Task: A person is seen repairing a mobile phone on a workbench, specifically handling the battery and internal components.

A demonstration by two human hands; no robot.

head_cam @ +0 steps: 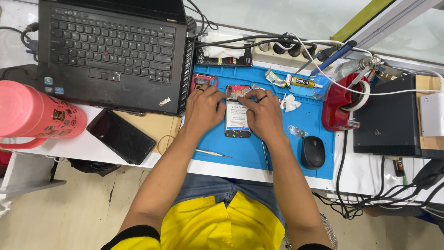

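An opened phone (237,121) with its white battery showing lies face down on the blue work mat (259,148). My left hand (203,109) rests on the phone's left upper edge, fingers curled against it. My right hand (263,113), with a dark ring on one finger, presses on the phone's upper right part, where a small silvery piece sits under the fingertips. Both hands touch the phone's top end. A red phone part (202,81) lies just left of my left hand.
A black laptop (111,51) sits at the left, a cracked black phone (121,136) and a pink bottle (39,113) beside it. On the mat lie a screwdriver (212,153), tweezers (265,157), a glue tube (303,82) and a black mouse (313,152). A red tape dispenser (342,104) and cables crowd the right.
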